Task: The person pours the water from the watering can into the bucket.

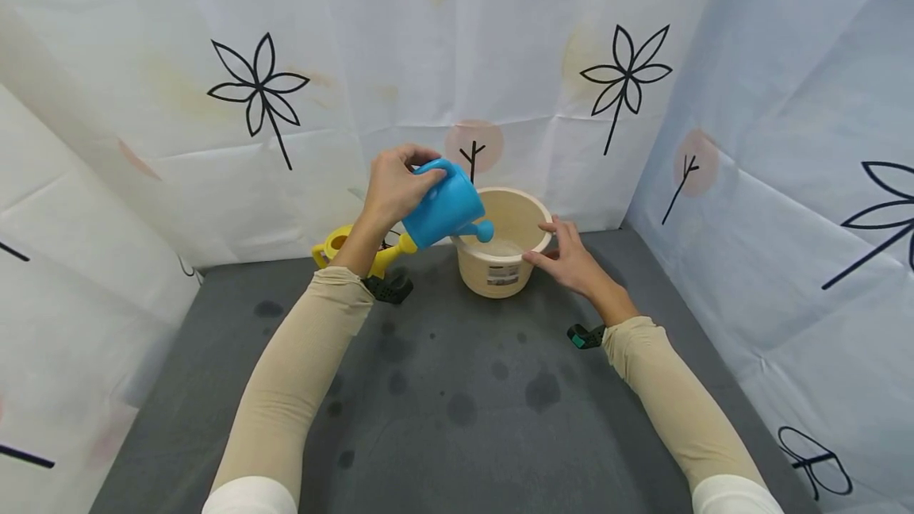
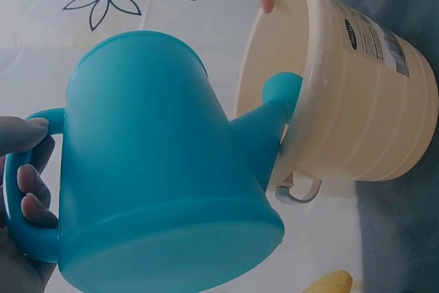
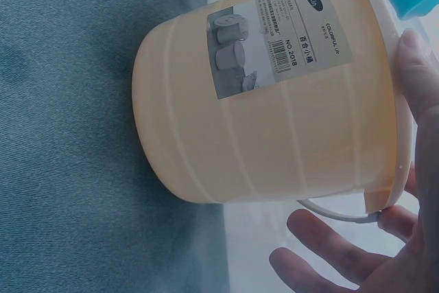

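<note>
A blue watering can [image 1: 444, 209] tips over a cream bucket [image 1: 494, 270], its spout head just inside the opening. My left hand [image 1: 393, 186] grips the can's handle, fingers curled through it in the left wrist view. My right hand [image 1: 569, 260] holds the bucket's rim on the right, the thumb on the near side of the rim. Two of its fingers stay off the bucket in the right wrist view. The bucket stands upright and bears a printed label [image 3: 281, 42]. Any water leaving the spout cannot be made out.
A yellow watering can [image 1: 336, 243] stands left of the bucket, partly hidden behind my left wrist. Dark wet spots [image 1: 543, 391] mark the grey tabletop [image 1: 457, 466]. White patterned cloth [image 1: 400, 46] hangs behind and at both sides.
</note>
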Motion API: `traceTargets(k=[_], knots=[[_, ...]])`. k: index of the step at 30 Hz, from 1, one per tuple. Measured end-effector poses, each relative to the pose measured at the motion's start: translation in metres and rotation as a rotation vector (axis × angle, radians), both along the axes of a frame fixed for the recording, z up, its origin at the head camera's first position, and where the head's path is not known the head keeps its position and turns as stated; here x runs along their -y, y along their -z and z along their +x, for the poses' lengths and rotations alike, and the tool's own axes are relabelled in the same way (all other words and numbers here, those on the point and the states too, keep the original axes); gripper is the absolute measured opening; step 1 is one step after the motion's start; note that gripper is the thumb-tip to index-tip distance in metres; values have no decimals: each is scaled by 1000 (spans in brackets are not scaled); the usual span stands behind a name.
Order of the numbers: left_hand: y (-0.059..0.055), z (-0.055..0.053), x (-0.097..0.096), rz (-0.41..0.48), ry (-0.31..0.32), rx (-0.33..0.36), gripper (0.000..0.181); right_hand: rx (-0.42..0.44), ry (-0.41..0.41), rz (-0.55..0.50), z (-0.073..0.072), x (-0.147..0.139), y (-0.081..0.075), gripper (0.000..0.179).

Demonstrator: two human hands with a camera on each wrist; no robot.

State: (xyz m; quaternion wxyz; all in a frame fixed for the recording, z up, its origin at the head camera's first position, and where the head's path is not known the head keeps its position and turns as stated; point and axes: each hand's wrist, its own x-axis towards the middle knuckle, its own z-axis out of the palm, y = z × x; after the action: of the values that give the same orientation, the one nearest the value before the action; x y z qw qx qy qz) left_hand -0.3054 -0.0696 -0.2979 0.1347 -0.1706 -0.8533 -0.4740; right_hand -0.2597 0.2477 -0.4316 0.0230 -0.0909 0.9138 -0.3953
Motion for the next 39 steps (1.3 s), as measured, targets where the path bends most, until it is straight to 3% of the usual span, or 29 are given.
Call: traceTargets(k=[7, 22, 39], knots=[[-1, 2, -1, 2, -1, -10, 28, 6, 4, 8, 1, 0, 1, 90], [-2, 2, -4, 58, -1, 43, 30, 10, 8, -1, 1, 0, 1, 91], [-2, -1, -16, 37, -3, 16, 31, 11, 1, -5, 1, 0, 0, 90]])
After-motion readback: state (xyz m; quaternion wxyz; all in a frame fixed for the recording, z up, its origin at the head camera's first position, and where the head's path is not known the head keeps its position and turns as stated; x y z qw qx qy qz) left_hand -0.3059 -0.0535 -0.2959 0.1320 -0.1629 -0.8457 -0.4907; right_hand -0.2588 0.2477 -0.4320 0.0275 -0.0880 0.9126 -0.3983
